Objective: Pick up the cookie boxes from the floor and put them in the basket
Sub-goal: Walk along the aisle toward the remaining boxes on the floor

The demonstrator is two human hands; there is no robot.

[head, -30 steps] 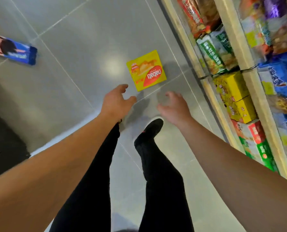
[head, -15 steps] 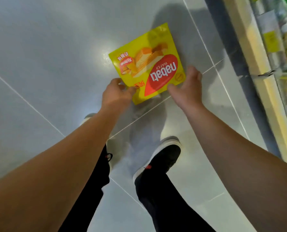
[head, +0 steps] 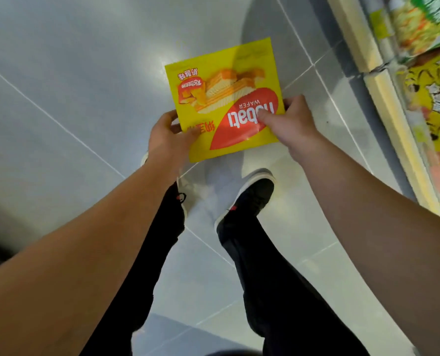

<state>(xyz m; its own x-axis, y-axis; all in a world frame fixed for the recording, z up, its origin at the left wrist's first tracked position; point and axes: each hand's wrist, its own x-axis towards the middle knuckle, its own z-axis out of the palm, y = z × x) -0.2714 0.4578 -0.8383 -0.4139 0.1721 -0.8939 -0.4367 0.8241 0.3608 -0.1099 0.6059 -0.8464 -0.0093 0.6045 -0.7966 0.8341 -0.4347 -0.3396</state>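
A flat yellow wafer cookie box with a red oval logo is held above the grey tiled floor, its print upside down to me. My left hand pinches its near left corner, thumb on the front face. My right hand grips its right edge, thumb pressed on the red logo. No basket is in view.
A store shelf with yellow and green snack packs runs along the right side. My two legs in black trousers and dark shoes stand on the floor just below the box. A dark shape sits at the left edge.
Both hands closed on the yellow box, which lay on the floor a moment ago. The box has come up off the tiles toward me, and the view has dropped closer to it.
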